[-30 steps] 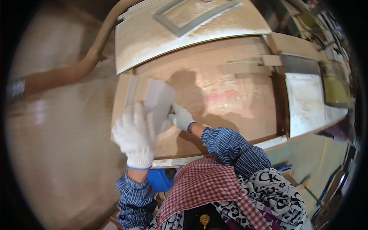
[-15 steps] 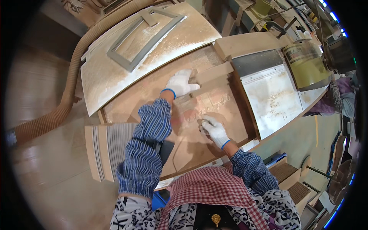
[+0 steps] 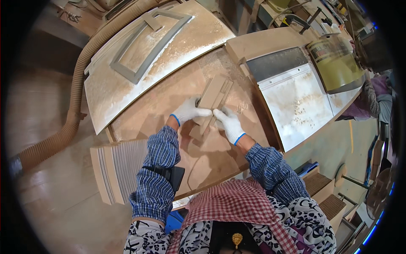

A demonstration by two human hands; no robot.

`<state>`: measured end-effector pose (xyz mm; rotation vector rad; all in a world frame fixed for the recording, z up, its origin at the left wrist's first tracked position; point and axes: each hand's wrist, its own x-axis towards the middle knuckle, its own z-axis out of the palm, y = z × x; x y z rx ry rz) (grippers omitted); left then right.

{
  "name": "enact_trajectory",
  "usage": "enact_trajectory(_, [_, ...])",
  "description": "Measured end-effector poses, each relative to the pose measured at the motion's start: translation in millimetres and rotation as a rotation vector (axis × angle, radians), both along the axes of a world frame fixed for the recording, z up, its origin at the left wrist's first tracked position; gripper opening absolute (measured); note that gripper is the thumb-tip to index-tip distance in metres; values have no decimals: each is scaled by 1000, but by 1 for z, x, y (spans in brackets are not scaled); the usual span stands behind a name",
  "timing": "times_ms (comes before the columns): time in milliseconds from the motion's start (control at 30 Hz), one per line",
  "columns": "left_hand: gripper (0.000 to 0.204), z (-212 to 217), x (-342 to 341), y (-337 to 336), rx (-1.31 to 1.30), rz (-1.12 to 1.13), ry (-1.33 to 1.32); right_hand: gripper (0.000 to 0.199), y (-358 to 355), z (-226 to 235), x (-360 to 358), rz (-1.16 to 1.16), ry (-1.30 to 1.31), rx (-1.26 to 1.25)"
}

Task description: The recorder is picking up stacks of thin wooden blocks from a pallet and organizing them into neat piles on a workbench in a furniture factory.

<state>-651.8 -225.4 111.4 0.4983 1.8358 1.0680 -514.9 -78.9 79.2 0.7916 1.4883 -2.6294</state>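
Both of my white-gloved hands grip a small bundle of tan fibreboard strips above the dusty wooden work surface. The strips tilt, their far ends leaning to the right, and their edges do not line up evenly. My left hand closes on the bundle's left side. On the opposite side is my right hand, its thumb close to the left thumb. Some fingers of both hands are hidden behind the strips. Below the bundle lies its shadow.
A stack of thin boards stands at the near left. Beyond the work surface, a grey frame rests on a dusty white panel. To the right are a white machine table and a yellow-green cover. A ribbed hose runs along the left.
My hands, apart before, have come together over the middle of the surface. A bundle of strips that lay near the far right edge is now held between them.
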Motion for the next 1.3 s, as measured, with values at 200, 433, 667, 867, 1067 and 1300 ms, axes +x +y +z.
enact_trajectory(200, [85, 28, 90, -42, -206, 35, 422, 45, -43, -11, 69, 184, -145, -128])
enact_trajectory(433, [107, 14, 190, -59, -430, 100, 734, 38, -43, 8, 110, 403, -193, -164])
enact_trajectory(667, [94, 6, 226, -60, -454, 22, 1209, 43, 41, 17, 152, 677, -229, 604])
enact_trajectory(867, [85, 19, 208, -59, -488, 32, 967, 76, 38, 60, 116, 610, 182, 1341])
enact_trajectory(1067, [89, 31, 220, -88, -425, 209, 957, 82, 28, 51, 98, 782, 115, 1360])
enact_trajectory(1300, [89, 32, 231, -159, -695, 374, 992, 78, 12, 29, 100, 755, 446, 1630])
